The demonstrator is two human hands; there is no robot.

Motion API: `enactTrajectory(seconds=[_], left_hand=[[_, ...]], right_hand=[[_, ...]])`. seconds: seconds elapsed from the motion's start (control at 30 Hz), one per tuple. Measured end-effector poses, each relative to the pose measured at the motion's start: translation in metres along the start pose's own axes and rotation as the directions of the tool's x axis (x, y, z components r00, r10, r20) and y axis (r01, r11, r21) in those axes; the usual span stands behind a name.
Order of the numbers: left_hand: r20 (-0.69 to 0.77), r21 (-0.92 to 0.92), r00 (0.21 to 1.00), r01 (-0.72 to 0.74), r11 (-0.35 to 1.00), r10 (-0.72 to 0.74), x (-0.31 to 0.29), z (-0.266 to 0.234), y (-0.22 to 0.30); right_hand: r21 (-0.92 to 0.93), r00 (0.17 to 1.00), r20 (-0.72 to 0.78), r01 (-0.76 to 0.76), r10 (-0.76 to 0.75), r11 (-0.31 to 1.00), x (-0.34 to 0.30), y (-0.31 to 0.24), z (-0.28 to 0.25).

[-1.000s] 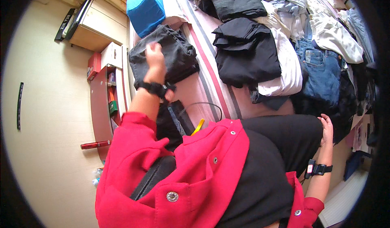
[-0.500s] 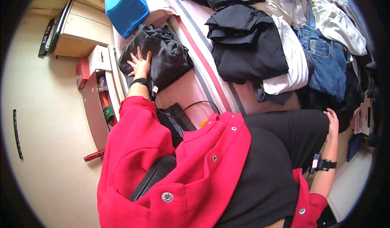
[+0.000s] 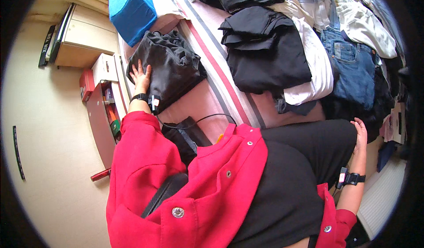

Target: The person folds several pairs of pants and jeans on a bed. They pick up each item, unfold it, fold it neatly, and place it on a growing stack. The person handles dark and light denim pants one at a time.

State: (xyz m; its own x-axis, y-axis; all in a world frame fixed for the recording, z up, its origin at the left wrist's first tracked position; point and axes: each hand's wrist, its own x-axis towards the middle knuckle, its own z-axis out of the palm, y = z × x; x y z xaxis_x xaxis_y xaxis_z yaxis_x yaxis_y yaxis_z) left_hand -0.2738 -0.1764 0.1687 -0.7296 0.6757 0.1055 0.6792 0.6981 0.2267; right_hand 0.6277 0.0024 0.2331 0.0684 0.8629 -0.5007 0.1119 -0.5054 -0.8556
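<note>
Left fingers (image 3: 140, 66) on dark clothes pile (image 3: 170, 66), blue block (image 3: 133, 13) beyond, cable (image 3: 206, 119) nearby.

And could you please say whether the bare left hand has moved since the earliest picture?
Yes: the left hand has moved lower in view, farther from the blue, box-shaped fabric item beyond the folded dark clothes.

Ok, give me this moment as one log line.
left hand: spread on dark folded clothes | right hand: at black-clad knee | blue boxy item: beyond those clothes
</note>
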Motion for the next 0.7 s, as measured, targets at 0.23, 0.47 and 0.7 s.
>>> enactTrajectory(seconds=[0.23, 0.47, 0.7], left_hand=[[0.131, 0.064, 0.989, 0.056, 0.996, -0.064, -0.015, -0.016, 0.011], [0.603, -0.002, 0.768, -0.269, 0.963, 0.215, -0.081, -0.086, 0.042], [0.576, 0.175, 0.766, -0.457, 0.872, 0.286, -0.112, -0.104, 0.060]], right_hand=[[-0.018, 0.998, 0.056, 0.030, -0.028, 0.999, 0.004, 0.002, -0.003], [0.054, 0.995, 0.079, 0.050, -0.054, 0.997, 0.002, 0.006, -0.005], [0.146, 0.987, 0.127, 0.082, -0.101, 0.986, -0.003, 0.007, -0.008]])
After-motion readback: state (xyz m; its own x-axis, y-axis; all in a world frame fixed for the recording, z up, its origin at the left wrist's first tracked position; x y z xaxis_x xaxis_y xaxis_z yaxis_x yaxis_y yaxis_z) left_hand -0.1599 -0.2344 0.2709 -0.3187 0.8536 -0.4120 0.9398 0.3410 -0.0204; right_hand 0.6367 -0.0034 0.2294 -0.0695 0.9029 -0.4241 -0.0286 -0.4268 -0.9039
